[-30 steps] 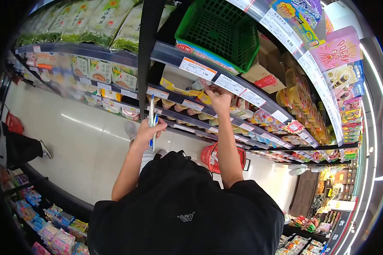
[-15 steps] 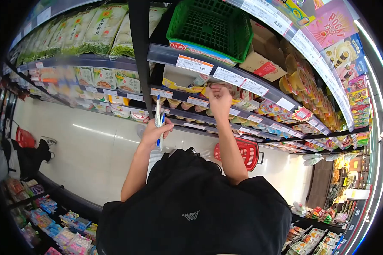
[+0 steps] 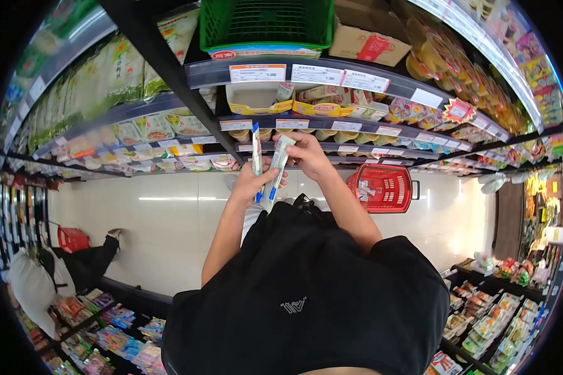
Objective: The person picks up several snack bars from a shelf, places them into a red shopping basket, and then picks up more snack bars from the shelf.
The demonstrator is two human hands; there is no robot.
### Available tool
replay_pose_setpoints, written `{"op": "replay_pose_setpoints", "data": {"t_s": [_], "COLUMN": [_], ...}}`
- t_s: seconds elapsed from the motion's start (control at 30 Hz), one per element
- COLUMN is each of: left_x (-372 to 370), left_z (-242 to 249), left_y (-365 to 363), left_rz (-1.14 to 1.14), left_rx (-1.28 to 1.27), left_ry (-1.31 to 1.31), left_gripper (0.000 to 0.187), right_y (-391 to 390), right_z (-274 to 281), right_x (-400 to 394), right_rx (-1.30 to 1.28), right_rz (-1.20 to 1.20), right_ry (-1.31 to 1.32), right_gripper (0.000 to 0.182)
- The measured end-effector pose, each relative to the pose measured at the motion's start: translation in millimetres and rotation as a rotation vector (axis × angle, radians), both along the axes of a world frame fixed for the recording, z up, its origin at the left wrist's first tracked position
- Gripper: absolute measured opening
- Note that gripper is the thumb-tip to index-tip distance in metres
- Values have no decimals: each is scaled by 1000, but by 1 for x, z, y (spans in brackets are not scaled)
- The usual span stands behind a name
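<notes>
My left hand (image 3: 251, 181) is closed around slim white packets with blue ends, held in front of my chest. One slim packet (image 3: 256, 152) sticks up edge-on above its fingers. A second, pale packet (image 3: 277, 172) leans to the right beside it, its blue end down by my palm. The fingers of my right hand (image 3: 309, 157) pinch the top end of this pale packet. Just beyond my hands, on the shelf, stand a yellow-edged display box (image 3: 259, 111) with a small packet at its right side and another display box (image 3: 324, 110) full of packets.
A red shopping basket (image 3: 385, 195) with something inside stands on the floor to my right. Above the display boxes sit a green crate (image 3: 266, 42) and a cardboard box (image 3: 372, 49). Behind left, a person in white and black (image 3: 84, 265) is near another red basket (image 3: 73, 238).
My right hand has come back from the shelf's display boxes to my left hand and now grips a packet there. My view has shifted and tilted; the packets have spread apart.
</notes>
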State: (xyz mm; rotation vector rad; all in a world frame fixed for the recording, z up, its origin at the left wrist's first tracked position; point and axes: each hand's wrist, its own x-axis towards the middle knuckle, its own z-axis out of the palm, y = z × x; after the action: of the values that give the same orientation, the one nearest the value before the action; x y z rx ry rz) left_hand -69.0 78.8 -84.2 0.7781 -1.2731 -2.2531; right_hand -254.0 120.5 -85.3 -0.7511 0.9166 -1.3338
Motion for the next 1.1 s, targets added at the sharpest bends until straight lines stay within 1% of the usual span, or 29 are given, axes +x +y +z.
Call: {"op": "replay_pose_setpoints", "data": {"t_s": [0.03,0.1,0.13,0.2,0.23,0.27,0.3,0.37,0.4,0.47,0.5,0.57,0.6,0.63,0.67,0.7,0.73,0.77,0.8,0.83,0.87,0.9,0.93,0.97,1.03,1.07,1.1], "left_x": [-1,-1,-1,0,-1,-2,-3,-4,-4,-4,-3,-2,-3,-5,-6,-7,-9,-10,-10,-8,-6,-8,-11,-13,-17,-22,-23], "left_z": [1,1,2,-1,-7,-10,-6,4,7,12,11,9,5,0,-2,0,3,6,0,-5,-10,-6,1,3,8,10,8], "left_y": [0,-1,-1,-1,-1,-2,-1,2,1,2,2,1,1,0,0,1,1,1,-2,-4,-6,-5,-4,-5,-7,-6,-8], "left_rz": [-2,-48,-85,-130,-112,-93,-98,-33,-33,-59,-59,-79,-80,-103,-126,-129,-62,5,6,6,54,102,149,149,199,296,297], "left_rx": [74,55,19,-17,-74,-131,-134,-46,-48,127,125,189,186,174,162,161,165,169,115,115,117,119,53,54,-206,-158,-157], "left_ry": [18,2,-23,-55,-69,-82,-85,-15,-18,-20,-24,-48,-52,15,83,81,86,92,92,90,120,151,145,145,-149,-129,-130], "left_gripper": [31,34,34,35,34,33,33,31,31,31,31,31,31,34,40,40,44,48,51,51,52,52,43,43,27,16,16], "right_y": [2,5,5,6,7,7,8,9,10,12,12,12,12,9,6,3,1,0,0,0,-1,-1,0,0,1,1,2], "right_z": [2,8,7,10,11,6,4,1,1,-1,-10,-31,-17,-20,-25,-25,-22,-21,-21,-21,-21,-22,-22,-21,-18,-17,-15], "right_x": [-2,-6,-12,-14,-15,-17,-18,-17,-16,-13,-16,-26,-22,-22,-23,-22,-21,-20,-20,-19,-20,-20,-21,-21,-20,-20,-22], "right_rx": [-3,-87,-134,-140,-145,-141,-144,-208,-209,-278,-280,-228,-210,-212,-126,-39,25,23,58,95,96,108,121,121,81,83,67], "right_rz": [-15,-149,-117,-157,-186,-188,-193,-141,-141,-103,-103,-15,-68,-71,-187,-302,-391,-393,-447,-499,-499,-517,-535,-535,-525,-524,-508], "right_ry": [-7,-217,-253,-309,-360,-356,-359,-406,-409,-328,-332,-353,-384,-388,-320,-250,-223,-225,-184,-142,-144,-86,-26,-26,-60,-60,-108], "right_gripper": [46,48,51,52,53,56,56,63,63,54,54,47,30,30,26,21,16,16,16,16,16,15,14,14,16,16,17]}}
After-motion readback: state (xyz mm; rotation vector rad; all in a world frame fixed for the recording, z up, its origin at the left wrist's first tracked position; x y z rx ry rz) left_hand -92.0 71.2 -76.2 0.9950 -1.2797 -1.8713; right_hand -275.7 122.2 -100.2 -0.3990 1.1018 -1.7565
